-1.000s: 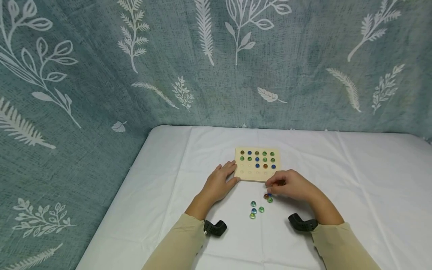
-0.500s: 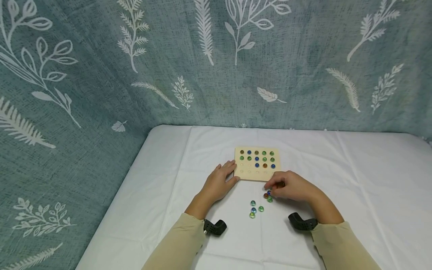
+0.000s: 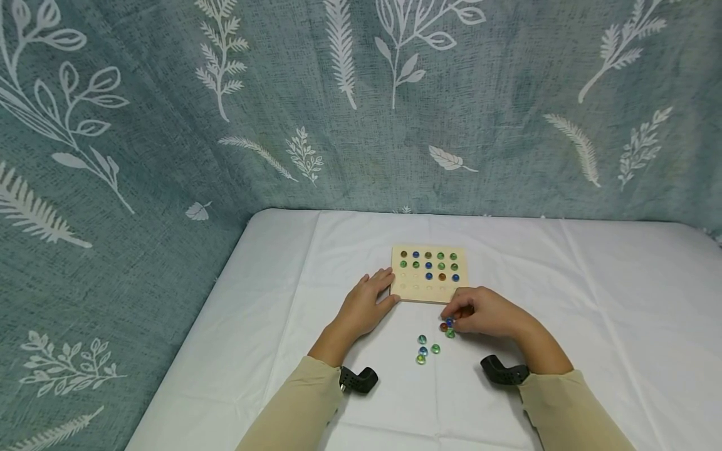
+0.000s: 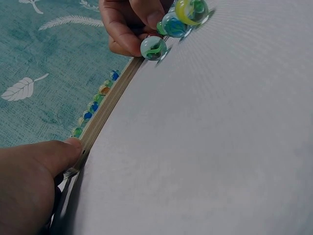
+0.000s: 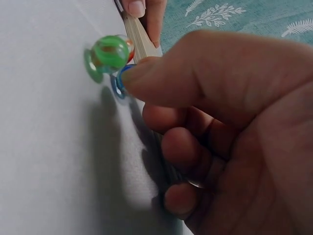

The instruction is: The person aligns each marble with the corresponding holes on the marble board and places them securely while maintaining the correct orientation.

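A pale wooden board [image 3: 423, 294] with rows of round hollows lies on the white cloth, glass marbles filling the two back rows and part of the third. Fingers and thumb spread, my left hand [image 3: 365, 304] rests against its left edge; the left wrist view has the thumb [image 4: 66, 152] on that edge. By the front right corner, my right hand [image 3: 487, 312] pinches a blue marble [image 5: 128, 73], its thumb over much of it. Beside that marble sit a green marble [image 5: 110, 53] and a reddish-brown marble [image 3: 443, 327]. The right fingers behind the thumb are curled, the index fingertip mostly hidden.
Several loose marbles lie on the cloth in front of the board, among them a yellow-green marble [image 3: 421, 359] and a green marble [image 3: 435, 349]. A patterned blue-green curtain [image 3: 361, 156] hangs behind the table. Black wrist cameras [image 3: 359, 380] sit on both wrists.
The right thumb and fingers have closed in on the blue marble, which has shifted slightly toward the board. The left hand and the board stay in place.
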Demonstrator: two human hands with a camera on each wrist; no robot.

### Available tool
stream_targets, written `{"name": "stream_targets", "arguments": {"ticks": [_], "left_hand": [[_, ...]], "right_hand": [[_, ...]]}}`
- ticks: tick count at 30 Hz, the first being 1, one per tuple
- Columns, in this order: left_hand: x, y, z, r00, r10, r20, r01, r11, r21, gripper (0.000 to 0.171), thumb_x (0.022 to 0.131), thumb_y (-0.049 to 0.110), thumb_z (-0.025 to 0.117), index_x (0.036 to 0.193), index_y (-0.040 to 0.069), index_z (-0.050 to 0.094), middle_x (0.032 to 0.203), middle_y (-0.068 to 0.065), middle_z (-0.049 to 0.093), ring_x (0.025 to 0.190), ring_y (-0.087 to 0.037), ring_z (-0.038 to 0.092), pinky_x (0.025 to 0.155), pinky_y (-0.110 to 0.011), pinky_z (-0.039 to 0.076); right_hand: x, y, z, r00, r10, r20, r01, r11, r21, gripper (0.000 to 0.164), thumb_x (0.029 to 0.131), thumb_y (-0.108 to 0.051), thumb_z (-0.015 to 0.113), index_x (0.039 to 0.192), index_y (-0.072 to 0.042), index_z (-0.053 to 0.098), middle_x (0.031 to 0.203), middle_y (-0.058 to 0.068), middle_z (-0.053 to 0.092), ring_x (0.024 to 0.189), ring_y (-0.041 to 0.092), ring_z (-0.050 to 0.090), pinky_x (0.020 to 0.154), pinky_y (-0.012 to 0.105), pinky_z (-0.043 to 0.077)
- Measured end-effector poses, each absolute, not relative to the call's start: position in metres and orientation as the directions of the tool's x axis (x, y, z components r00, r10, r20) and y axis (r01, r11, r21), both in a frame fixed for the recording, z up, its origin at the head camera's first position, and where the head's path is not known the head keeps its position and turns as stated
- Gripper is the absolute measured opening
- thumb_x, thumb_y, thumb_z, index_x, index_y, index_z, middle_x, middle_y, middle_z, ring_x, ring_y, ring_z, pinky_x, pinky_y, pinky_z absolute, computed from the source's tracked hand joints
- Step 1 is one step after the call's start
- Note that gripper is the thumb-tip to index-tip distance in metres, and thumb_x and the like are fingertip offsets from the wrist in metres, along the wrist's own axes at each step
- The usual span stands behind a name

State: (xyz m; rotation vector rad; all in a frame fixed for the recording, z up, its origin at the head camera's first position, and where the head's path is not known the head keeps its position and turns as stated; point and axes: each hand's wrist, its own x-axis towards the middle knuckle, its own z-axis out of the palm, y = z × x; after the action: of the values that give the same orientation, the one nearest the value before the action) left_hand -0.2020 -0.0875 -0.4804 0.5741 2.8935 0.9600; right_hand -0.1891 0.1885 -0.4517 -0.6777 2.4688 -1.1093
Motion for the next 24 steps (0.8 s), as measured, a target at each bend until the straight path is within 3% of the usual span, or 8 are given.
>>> {"name": "stream_targets", "arguments": {"ticks": [24], "left_hand": [[-0.2009, -0.0880, -0.4807, -0.930, 0.358, 0.089, 0.338, 0.728, 0.596, 0.056, 0.098, 0.034, 0.060, 0.148, 0.011, 0.046, 0.156, 0.002, 0.039, 0.146, -0.014, 0.032, 0.126, -0.033, 0.019]], "right_hand": [[-0.1855, 0.1799, -0.4501, -0.837, -0.538, -0.099, -0.333, 0.644, -0.688, 0.019, 0.079, -0.003, 0.073, 0.091, -0.017, 0.079, 0.088, -0.005, 0.064, 0.077, 0.007, 0.057, 0.067, 0.021, 0.053]]}}
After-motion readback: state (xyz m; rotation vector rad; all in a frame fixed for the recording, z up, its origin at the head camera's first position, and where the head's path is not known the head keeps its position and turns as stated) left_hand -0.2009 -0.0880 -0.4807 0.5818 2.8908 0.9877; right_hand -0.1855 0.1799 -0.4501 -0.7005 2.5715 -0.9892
